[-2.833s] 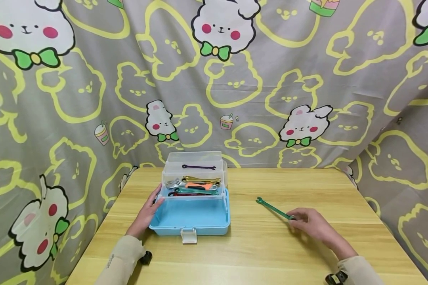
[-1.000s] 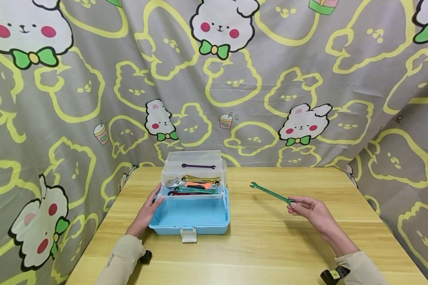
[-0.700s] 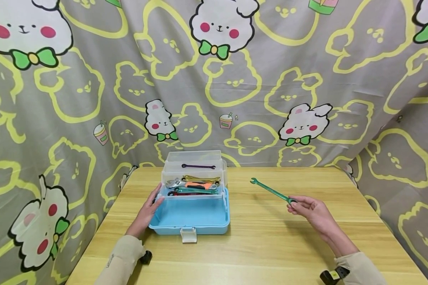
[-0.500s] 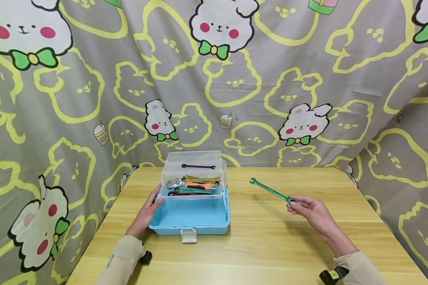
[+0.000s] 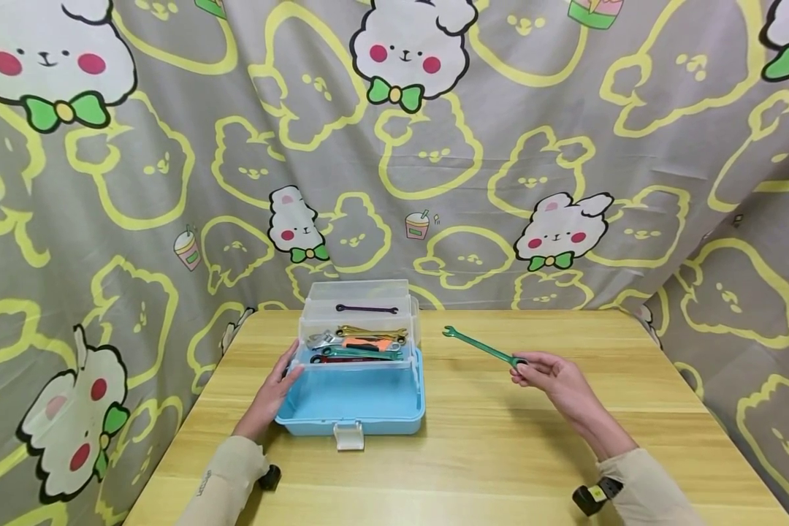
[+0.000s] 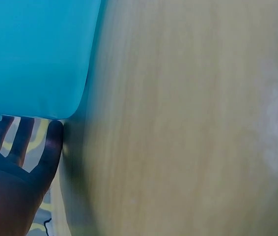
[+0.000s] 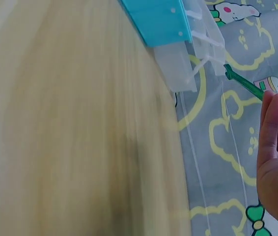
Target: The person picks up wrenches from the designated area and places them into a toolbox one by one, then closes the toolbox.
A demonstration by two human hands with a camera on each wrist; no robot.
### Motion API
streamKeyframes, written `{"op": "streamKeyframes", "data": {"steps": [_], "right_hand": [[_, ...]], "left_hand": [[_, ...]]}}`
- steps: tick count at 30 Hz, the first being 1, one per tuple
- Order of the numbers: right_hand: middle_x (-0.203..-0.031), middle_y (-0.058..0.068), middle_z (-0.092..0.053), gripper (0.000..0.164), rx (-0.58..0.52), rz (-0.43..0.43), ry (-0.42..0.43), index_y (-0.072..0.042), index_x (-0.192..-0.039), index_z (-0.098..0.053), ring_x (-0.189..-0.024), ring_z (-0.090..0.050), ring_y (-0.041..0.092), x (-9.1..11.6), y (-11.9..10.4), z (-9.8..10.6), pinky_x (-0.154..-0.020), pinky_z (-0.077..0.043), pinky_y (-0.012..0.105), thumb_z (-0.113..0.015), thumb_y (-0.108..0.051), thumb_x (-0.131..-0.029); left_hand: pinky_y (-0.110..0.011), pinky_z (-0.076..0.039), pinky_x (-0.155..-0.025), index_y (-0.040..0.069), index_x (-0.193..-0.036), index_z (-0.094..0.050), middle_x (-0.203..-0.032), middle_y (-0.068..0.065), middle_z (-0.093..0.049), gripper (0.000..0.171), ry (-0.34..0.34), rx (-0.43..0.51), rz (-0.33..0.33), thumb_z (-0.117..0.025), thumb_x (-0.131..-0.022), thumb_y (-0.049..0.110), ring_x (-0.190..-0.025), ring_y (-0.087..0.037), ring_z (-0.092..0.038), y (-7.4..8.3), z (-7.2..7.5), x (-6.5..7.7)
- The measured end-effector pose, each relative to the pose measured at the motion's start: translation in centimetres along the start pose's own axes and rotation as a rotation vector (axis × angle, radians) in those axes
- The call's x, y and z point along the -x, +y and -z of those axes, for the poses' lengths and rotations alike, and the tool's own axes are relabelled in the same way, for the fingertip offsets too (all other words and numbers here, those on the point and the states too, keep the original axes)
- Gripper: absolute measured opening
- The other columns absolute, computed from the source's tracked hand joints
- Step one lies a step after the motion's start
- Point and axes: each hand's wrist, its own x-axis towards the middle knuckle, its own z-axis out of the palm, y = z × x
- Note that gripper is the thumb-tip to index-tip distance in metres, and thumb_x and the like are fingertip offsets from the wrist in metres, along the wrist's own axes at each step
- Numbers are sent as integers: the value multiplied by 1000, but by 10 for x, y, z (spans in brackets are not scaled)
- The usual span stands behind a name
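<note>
My right hand pinches a green combination wrench by its ring end, thumb against fingers. The wrench is held above the table, its open-jaw end pointing left to the toolbox. In the right wrist view the green wrench sticks out past the fingertips. A light blue toolbox stands with its clear tiered trays raised. Against its left side rests my left hand; in the left wrist view the fingers lie fairly straight along the blue wall.
In the raised trays lie a purple wrench, gold wrenches, an adjustable wrench, an orange-and-black tool, another green wrench and a red wrench. A white latch hangs in front. A patterned curtain rises behind the wooden table.
My right hand has lifted the green wrench from near the tabletop and carried it left, closer to the toolbox. The left hand and the toolbox stay in place.
</note>
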Motion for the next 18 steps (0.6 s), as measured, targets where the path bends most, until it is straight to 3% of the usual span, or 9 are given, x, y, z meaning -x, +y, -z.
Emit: {"op": "streamKeyframes", "data": {"steps": [9, 15, 18], "right_hand": [[-99, -1, -79, 49, -87, 11, -19, 20, -138, -51, -94, -76, 12, -24, -14, -27, -86, -62, 28, -65, -11, -103], [-105, 13, -78, 46, -121, 4, -20, 18, -138, -53, -93, -77, 13, -42, -23, -48, -85, -62, 27, -64, -9, -103], [-105, 13, -78, 46, -139, 13, -31, 18, -139, -52, -93, -77, 12, -50, -27, -58, -85, -62, 26, -63, -8, -103]], "left_hand": [[-76, -4, -121, 50, -164, -11, -176, -4, 1, 67, 4, -3, 3, -45, -107, 58, -161, -42, 3, -2, 2, -1], [-76, -4, -121, 48, -164, -11, -176, -5, 0, 70, 6, -14, -17, -45, -105, 62, -161, -43, 2, -3, 1, -2], [-76, -5, -120, 47, -165, -10, -176, -6, 0, 71, 6, -15, -11, -44, -105, 63, -160, -44, 2, -4, 0, -1]]}}
